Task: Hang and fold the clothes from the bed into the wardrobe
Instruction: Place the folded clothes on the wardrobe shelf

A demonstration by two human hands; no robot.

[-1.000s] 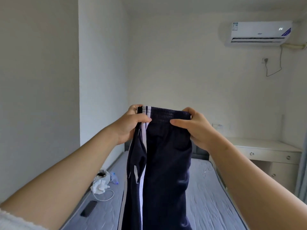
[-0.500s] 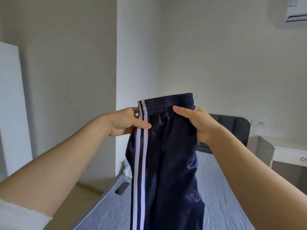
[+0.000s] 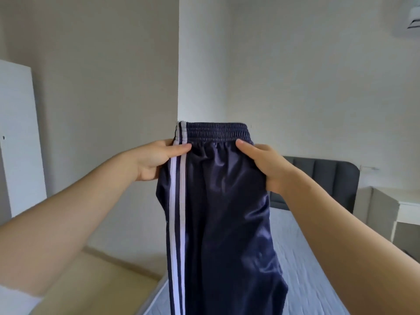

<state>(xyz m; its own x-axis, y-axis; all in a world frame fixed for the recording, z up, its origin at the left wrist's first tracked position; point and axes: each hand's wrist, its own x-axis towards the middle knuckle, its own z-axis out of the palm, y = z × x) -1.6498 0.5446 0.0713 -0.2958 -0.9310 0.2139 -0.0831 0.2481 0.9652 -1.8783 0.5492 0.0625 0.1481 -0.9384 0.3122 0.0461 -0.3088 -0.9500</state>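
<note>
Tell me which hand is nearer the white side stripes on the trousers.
Left. The left hand pinches the trousers right at the white stripes, thumb lying across them; the right hand grips the opposite edge, away from the stripes.

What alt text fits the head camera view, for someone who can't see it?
Two hands hold up navy track trousers with white side stripes: left hand and right hand each pinch the fabric just below the elastic waistband. Behind them, a pale bed with dark headboard.
</note>
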